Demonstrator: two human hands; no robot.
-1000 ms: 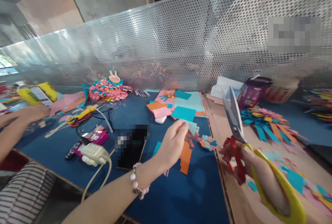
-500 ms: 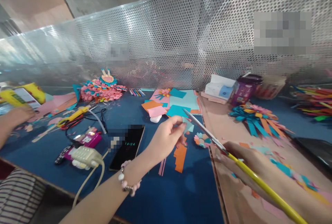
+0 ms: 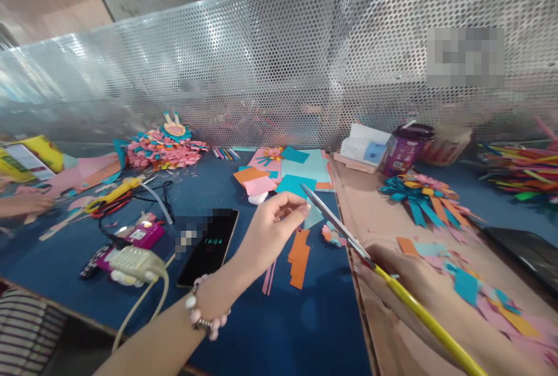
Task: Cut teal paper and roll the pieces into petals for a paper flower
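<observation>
My left hand, with a beaded bracelet at the wrist, is closed in a pinch. Its fingertips are right beside a light teal piece of paper; whether they grip it or a smaller bit is unclear. My right hand holds yellow-handled scissors, their narrow blades together and pointing up and left past my left fingertips. Below the left hand lie a stepped orange paper piece and thin pink strips. A pastel paper flower rests near the blades.
Stacked coloured sheets lie ahead. A phone, a white power strip with cords and other yellow scissors are leftward. Rightward are a paper-strip bundle, a purple cup and scraps. Another person's hand shows far left.
The view has shifted slightly. The scissors' blades now sit closer to my left fingertips. The other person's hand at the far left has drawn lower and farther out of view.
</observation>
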